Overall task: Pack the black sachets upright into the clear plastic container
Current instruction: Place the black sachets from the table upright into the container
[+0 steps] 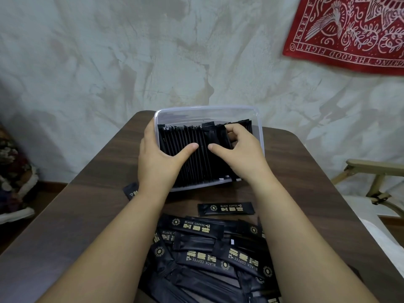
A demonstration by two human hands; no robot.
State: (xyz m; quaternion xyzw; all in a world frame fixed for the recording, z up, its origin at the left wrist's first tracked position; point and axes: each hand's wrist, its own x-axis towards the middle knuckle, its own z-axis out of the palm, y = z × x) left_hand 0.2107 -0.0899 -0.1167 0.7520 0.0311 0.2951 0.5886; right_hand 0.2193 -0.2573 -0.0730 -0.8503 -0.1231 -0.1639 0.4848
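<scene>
A clear plastic container (207, 111) lies tipped toward me on the dark wooden table, filled with a row of several black sachets (196, 138) standing side by side. My left hand (161, 158) grips the container's left wall, thumb pressing on the sachet row. My right hand (238, 147) reaches into the right part of the row, fingers curled around sachets there, thumb resting on the row. A loose pile of black sachets (207, 252) printed "BLACK COFFEE" lies between my forearms. One single sachet (226, 209) lies flat just before the container.
Another stray sachet (130, 190) peeks out left of my left wrist. The table (91, 206) ends against a mottled pale wall. A red patterned cloth (349, 29) hangs top right. A folding chair frame (376, 178) stands off the table's right edge.
</scene>
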